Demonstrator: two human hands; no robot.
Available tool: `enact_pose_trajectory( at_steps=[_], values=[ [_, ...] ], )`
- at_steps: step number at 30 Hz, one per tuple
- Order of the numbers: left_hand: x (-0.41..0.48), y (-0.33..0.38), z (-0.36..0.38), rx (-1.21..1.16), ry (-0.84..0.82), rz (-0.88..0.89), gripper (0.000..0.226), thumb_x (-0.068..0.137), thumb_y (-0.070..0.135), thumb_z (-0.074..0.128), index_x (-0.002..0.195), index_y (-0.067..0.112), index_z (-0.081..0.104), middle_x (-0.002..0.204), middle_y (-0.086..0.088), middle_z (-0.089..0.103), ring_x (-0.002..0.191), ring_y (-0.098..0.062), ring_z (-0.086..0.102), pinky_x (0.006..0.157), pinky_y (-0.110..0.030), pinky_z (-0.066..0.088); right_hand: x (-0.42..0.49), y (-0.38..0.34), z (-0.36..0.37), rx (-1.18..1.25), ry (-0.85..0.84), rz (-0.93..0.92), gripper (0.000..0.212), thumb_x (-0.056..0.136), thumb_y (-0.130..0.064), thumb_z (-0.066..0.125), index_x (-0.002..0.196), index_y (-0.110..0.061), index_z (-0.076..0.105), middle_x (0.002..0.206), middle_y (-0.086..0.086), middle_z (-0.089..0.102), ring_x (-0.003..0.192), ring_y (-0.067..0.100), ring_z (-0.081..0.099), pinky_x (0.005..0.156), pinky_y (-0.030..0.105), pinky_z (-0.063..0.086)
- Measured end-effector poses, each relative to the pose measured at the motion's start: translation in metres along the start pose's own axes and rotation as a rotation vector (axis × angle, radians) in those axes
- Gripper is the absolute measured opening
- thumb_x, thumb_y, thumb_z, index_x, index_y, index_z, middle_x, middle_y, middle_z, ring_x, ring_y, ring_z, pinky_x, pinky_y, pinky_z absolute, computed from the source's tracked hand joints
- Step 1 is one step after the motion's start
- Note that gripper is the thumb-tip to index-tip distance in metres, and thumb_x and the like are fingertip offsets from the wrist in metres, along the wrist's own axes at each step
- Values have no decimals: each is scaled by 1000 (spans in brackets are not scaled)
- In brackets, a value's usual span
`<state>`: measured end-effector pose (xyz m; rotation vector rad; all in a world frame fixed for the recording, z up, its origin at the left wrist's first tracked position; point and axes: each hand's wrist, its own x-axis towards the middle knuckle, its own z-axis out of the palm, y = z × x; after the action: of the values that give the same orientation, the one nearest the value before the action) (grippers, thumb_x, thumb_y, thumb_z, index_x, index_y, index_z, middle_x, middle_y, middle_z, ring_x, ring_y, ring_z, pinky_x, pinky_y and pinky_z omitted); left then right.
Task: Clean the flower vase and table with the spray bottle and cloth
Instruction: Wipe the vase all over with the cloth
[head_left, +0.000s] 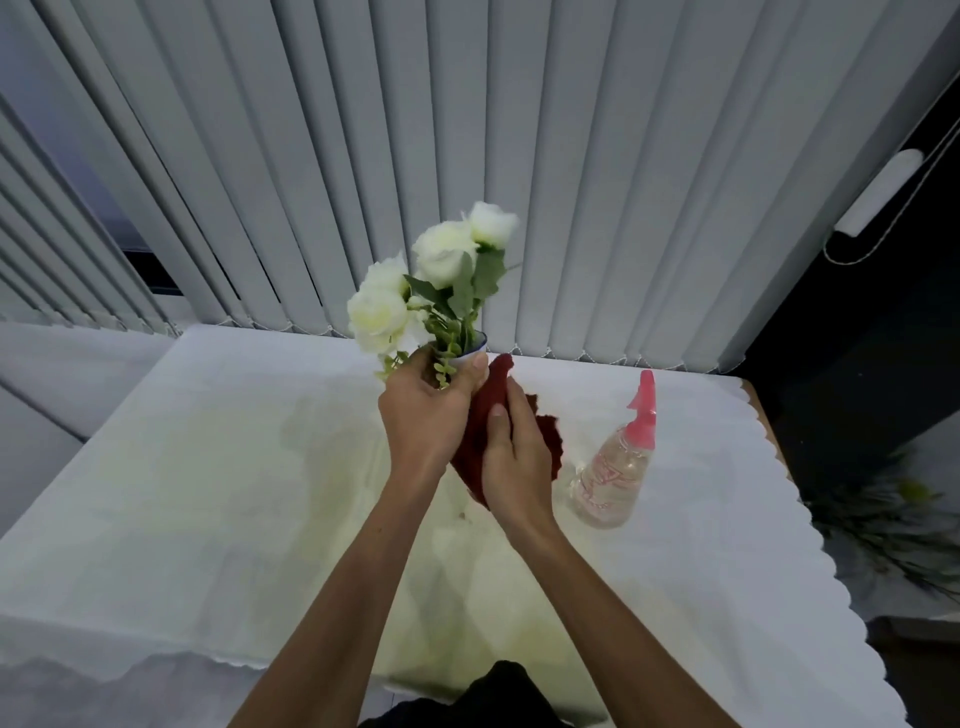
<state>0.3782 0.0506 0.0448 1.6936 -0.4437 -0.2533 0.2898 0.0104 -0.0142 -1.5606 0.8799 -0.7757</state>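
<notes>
Blinds of pale grey vertical slats (363, 156) fill the back of the view, hanging down to the far edge of the counter. Counter (182, 493) is covered by a white cloth with a scalloped hem; that hem runs down the right edge and along the near edge. Left half of the counter is bare, with faint yellowish staining across the middle. Right of the counter, a dark gap, with blurred foliage (893, 525) low down beside the hem.

Both bare forearms reach up from the near edge and meet above the counter's middle. Left hand (426, 410) has its fingers wrapped around the neck of a small white vase with a blue rim (470, 352), held off the surface and tilted slightly right. Most of the vase body is hidden by the hands. In the vase: white artificial roses with green leaves (441, 280), some sprigs spilling over the rim onto the left hand.

Right hand (514, 452) presses a dark red cloth (488, 410) against the vase side, fingers closed flat over the fabric; loose cloth hangs out to the right and below.

Clear plastic spray bottle with a pink nozzle (618, 462) stands upright on the counter, just right of the right hand, apart from it, well inside the right hem. Its body looks transparent; liquid level cannot be told.
</notes>
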Motion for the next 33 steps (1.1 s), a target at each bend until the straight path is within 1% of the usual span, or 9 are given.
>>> enact_pose_trajectory(
  at_steps=[3, 8, 14, 16, 20, 26, 29, 31, 33],
  values=[
    [5, -1, 0, -43, -57, -58, 21, 78, 44, 78, 92, 29, 74, 86, 8, 79, 87, -11, 75, 87, -40, 61, 1, 6, -7, -114, 18, -178, 44, 111, -32, 40, 153, -27, 48, 147, -14, 58, 135, 2, 52, 113, 23, 38],
    [3, -16, 9, -69, -213, -71, 37, 78, 49, 76, 93, 16, 70, 87, -5, 77, 91, -31, 74, 92, -56, 57, 16, 23, -16, -181, 87, -43, 44, 111, -35, 27, 136, -27, 61, 125, -11, 67, 122, 16, 61, 106, 38, 45],
    [7, -1, 6, -130, -118, -131, 42, 69, 49, 82, 104, 26, 78, 98, 9, 80, 98, -11, 74, 94, -39, 59, 25, -15, -2, -199, 54, -391, 40, 112, -24, 35, 146, -23, 54, 132, -22, 60, 120, -13, 53, 105, 12, 41],
    [9, 3, 3, -165, -117, -137, 44, 69, 47, 83, 107, 25, 77, 102, 8, 80, 101, -12, 74, 94, -42, 59, 32, -10, -6, -277, 34, -331, 41, 112, -30, 32, 144, -26, 58, 132, -16, 66, 119, -4, 59, 103, 17, 46],
    [16, 1, -1, -258, -121, -177, 18, 82, 23, 82, 99, 27, 77, 100, 5, 80, 97, -13, 75, 88, -51, 62, 51, -8, -22, -297, -11, 77, 41, 111, -34, 29, 109, -20, 67, 103, 2, 73, 103, 29, 67, 83, 37, 47],
    [15, 4, 2, -234, -116, -138, 23, 79, 28, 84, 100, 24, 79, 99, 5, 81, 101, -16, 75, 96, -47, 58, 38, -38, -8, -273, -27, -251, 40, 112, -36, 31, 136, -31, 63, 122, -11, 71, 107, 5, 63, 94, 28, 51],
    [18, 6, -3, -272, -148, -160, 18, 83, 16, 81, 100, 22, 77, 102, 0, 80, 101, -20, 75, 91, -51, 60, 59, -14, -22, -320, -68, -4, 40, 110, -40, 29, 105, -27, 66, 105, -1, 74, 101, 26, 68, 89, 42, 54],
    [19, 4, -3, -272, -133, -175, 21, 82, 15, 82, 100, 23, 76, 104, -2, 80, 101, -23, 75, 88, -53, 61, 64, -6, -31, -328, -103, 153, 45, 109, -43, 29, 102, -21, 68, 109, 6, 75, 103, 31, 68, 93, 46, 54],
    [19, 1, 0, -250, -117, -194, 24, 75, 24, 87, 97, 24, 78, 100, 0, 81, 99, -22, 76, 88, -53, 61, 56, -12, -24, -313, -97, 96, 41, 109, -41, 31, 110, -22, 68, 116, 3, 74, 105, 25, 67, 94, 41, 53]
  ],
)
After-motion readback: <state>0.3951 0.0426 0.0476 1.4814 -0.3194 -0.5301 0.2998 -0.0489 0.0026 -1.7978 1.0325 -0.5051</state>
